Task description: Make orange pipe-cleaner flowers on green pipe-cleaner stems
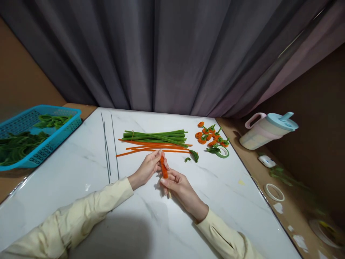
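My left hand (147,168) pinches the top end of a short orange chenille piece (164,169). Lower down, the fingers of my right hand (183,187) close on the same piece, and a thin pale tip pokes out below them. It stands nearly upright between both hands above the white marbled table (151,223). Just beyond lie loose orange chenille stems (148,148) and a bundle of green chenille stems (155,136). A curled green leaf shape (194,155) rests to the right of the stems, with a small green piece (187,159) beside it.
Several orange chenille flowers (208,135) and a green tape roll (223,152) lie at the back right. Thin dark wires (114,144) lie left. A blue basket (58,138) with green pieces stands far left; a lidded cup (265,131) and a white ring (274,192) sit right.
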{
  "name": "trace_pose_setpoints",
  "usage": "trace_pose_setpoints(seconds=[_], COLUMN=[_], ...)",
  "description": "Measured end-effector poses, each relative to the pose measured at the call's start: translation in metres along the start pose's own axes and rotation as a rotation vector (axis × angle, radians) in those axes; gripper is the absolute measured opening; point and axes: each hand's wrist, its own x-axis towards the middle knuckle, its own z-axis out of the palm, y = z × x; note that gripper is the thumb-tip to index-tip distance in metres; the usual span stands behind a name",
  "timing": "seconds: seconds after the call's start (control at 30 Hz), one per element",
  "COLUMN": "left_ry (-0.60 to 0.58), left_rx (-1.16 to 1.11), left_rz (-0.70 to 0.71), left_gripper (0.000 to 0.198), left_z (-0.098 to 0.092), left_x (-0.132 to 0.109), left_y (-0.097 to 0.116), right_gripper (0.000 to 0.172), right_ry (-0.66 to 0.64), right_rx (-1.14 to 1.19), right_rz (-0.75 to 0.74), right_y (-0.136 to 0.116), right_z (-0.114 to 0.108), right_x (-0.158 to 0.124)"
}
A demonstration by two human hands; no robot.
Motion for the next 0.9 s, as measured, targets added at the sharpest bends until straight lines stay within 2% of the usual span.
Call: trace_pose_setpoints(seconds=[0.17, 0.27, 0.4, 0.5, 0.77, 0.83, 0.9], left_ry=[0.003, 0.027, 0.03, -0.051, -0.261, -0.264, -0.209], left_rx=[0.06, 0.176, 0.285, 0.306, 0.26, 0.257, 0.28], left_rz=[0.051, 0.11, 0.15, 0.177, 0.216, 0.248, 0.312], left_gripper=[0.029, 0.03, 0.03, 0.03, 0.037, 0.036, 0.034], left_z=[0.001, 0.005, 0.02, 0.035, 0.063, 0.067, 0.07], left_x=[-0.001, -0.004, -0.004, 0.0, 0.016, 0.016, 0.015], left_y=[-0.002, 0.002, 0.019, 0.036, 0.071, 0.079, 0.085], right_gripper=[0.044, 0.044, 0.032, 0.03, 0.032, 0.032, 0.032], right_ry=[0.129, 0.141, 0.001, -0.097, -0.187, -0.217, -0.235], right_rx=[-0.022, -0.006, 0.099, 0.211, 0.241, 0.209, 0.141], right_rz=[-0.041, -0.071, -0.025, 0.022, -0.094, -0.105, -0.111], right_y=[0.002, 0.001, -0.011, -0.024, -0.054, -0.063, -0.073], right_z=[0.006, 0.005, -0.001, -0.008, -0.008, -0.006, -0.004], right_x=[-0.002, -0.002, -0.001, 0.0, 0.008, 0.011, 0.012])
